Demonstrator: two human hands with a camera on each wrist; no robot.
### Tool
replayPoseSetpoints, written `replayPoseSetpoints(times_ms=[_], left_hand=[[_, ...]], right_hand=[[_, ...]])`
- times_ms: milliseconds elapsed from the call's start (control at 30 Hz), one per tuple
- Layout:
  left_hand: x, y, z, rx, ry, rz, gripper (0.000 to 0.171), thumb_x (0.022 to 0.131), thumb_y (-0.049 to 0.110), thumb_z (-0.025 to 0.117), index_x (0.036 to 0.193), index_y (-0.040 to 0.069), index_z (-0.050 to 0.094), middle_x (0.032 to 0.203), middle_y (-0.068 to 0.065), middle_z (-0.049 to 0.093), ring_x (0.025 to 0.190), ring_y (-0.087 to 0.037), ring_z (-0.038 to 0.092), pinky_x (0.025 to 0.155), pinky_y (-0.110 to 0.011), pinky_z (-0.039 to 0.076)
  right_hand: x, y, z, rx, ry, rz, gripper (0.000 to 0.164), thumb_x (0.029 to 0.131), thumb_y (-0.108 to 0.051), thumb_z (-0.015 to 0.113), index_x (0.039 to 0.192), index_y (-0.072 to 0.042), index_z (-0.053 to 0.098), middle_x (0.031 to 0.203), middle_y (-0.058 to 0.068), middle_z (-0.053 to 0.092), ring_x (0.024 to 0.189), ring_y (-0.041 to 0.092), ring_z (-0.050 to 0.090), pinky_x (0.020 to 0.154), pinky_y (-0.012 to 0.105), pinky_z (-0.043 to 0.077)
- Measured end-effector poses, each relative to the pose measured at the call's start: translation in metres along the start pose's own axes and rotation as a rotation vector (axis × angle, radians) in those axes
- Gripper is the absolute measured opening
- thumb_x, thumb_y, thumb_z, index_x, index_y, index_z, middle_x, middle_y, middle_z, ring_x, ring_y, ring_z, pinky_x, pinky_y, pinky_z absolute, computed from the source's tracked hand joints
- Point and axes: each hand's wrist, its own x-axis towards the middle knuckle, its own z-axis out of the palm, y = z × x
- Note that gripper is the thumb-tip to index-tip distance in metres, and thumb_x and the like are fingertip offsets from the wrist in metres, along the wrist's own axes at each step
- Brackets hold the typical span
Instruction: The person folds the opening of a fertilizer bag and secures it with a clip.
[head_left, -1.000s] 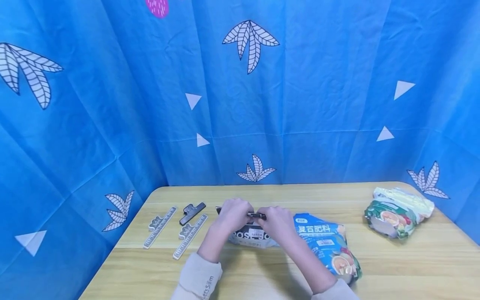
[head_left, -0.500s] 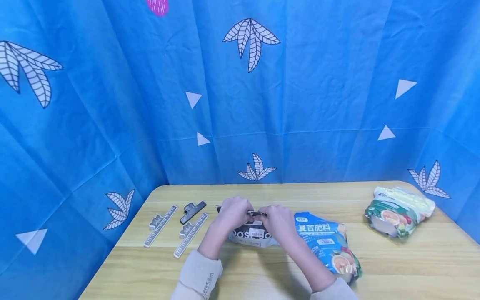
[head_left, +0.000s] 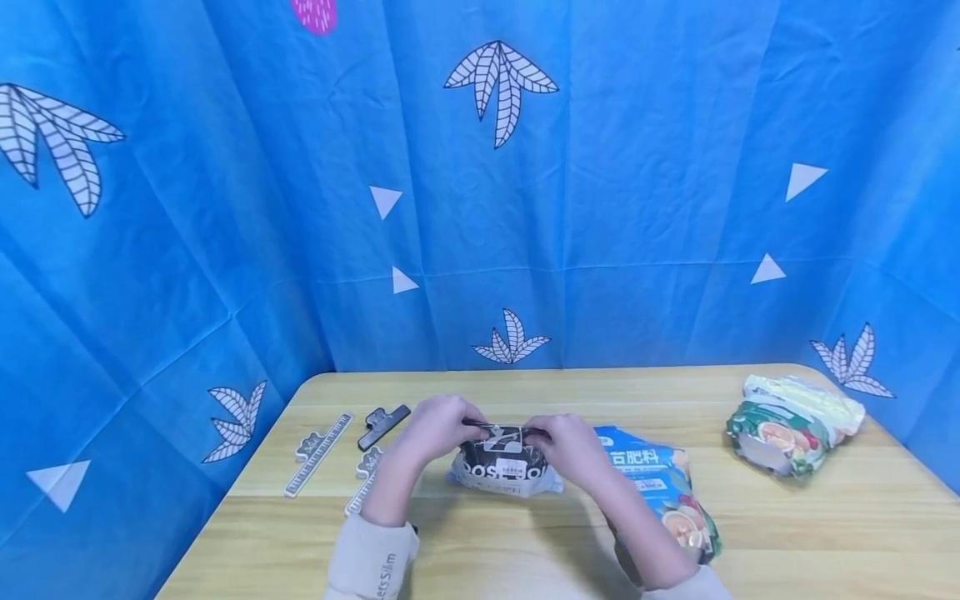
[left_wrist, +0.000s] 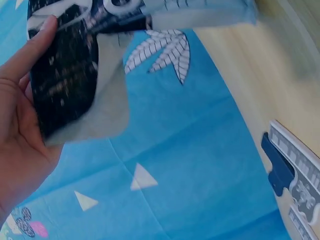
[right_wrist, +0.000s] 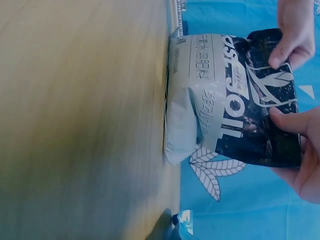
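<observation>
A small black and pale grey soil bag [head_left: 504, 477] stands on the table in the head view, its lettering upside down to me. My left hand [head_left: 438, 427] pinches one side of its top, thumb on the printed front in the right wrist view. On the other side, my right hand [right_wrist: 305, 145] pinches the top in the same way, fingers behind the bag. In the left wrist view the left hand [left_wrist: 27, 115] holds the black upper corner of the bag [left_wrist: 65, 85]. The bag's top lies flat and spread between the two hands.
Right of the soil bag lies a blue fertilizer bag [head_left: 663, 492], partly under my right forearm. A green and pale bag [head_left: 795, 425] rests at the far right. To the left are a black clip [head_left: 384, 427] and two white piano-key clips [head_left: 318, 457], one partly hidden.
Both hands have moved apart, from nearly meeting at the bag's top to its two sides. More of the bag's black front now shows between them.
</observation>
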Motion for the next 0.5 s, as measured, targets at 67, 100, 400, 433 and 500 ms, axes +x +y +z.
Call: replayPoseSetpoints(times_ms=[67,100,400,433,500], left_hand=[[-0.0032,-0.0023,-0.0009,-0.023,0.004,-0.006,0.008,0.078,0.02,0.072,0.086,0.017,0.074,0.085,0.006,0.069,0.081,-0.011,0.062,0.074,-0.029,0.048],[-0.0043,-0.0031,-0.0009,-0.032,0.004,-0.007,0.008,0.079,0.02,0.072,0.086,0.017,0.074,0.085,0.006,0.069,0.08,-0.011,0.062,0.073,-0.029,0.048],[-0.0043,-0.003,-0.0011,-0.038,0.008,-0.001,0.01,0.079,0.021,0.071,0.088,0.017,0.074,0.087,0.005,0.069,0.08,-0.011,0.063,0.073,-0.028,0.048],[-0.0043,-0.0036,-0.0016,-0.043,0.002,-0.003,0.011,0.079,0.02,0.071,0.089,0.017,0.074,0.088,0.005,0.069,0.082,-0.011,0.063,0.074,-0.029,0.048],[-0.005,-0.006,-0.0035,-0.062,-0.009,-0.018,0.012,0.079,0.02,0.072,0.091,0.017,0.074,0.089,0.005,0.069,0.084,-0.012,0.063,0.076,-0.031,0.048]], right_hand=[[-0.0012,0.0019,-0.0015,0.011,0.011,0.007,0.01,0.079,-0.006,0.07,0.087,-0.01,0.072,0.08,0.001,0.069,0.069,0.014,0.063,0.062,0.028,0.051],[-0.0017,0.0026,-0.0024,0.016,0.019,0.007,0.01,0.078,-0.006,0.071,0.087,-0.01,0.072,0.08,0.001,0.069,0.07,0.014,0.064,0.063,0.029,0.052],[-0.0027,0.0033,-0.0077,0.066,0.041,0.032,0.011,0.076,-0.003,0.072,0.085,-0.009,0.074,0.079,0.004,0.069,0.073,0.017,0.066,0.064,0.029,0.053],[-0.0028,0.0033,-0.0076,0.072,0.039,0.034,0.011,0.076,-0.002,0.072,0.085,-0.008,0.073,0.08,0.005,0.069,0.073,0.017,0.066,0.064,0.029,0.053],[-0.003,0.0037,-0.0067,0.093,0.031,0.046,0.012,0.077,-0.002,0.071,0.087,-0.008,0.073,0.082,0.006,0.069,0.074,0.018,0.065,0.065,0.029,0.053]])
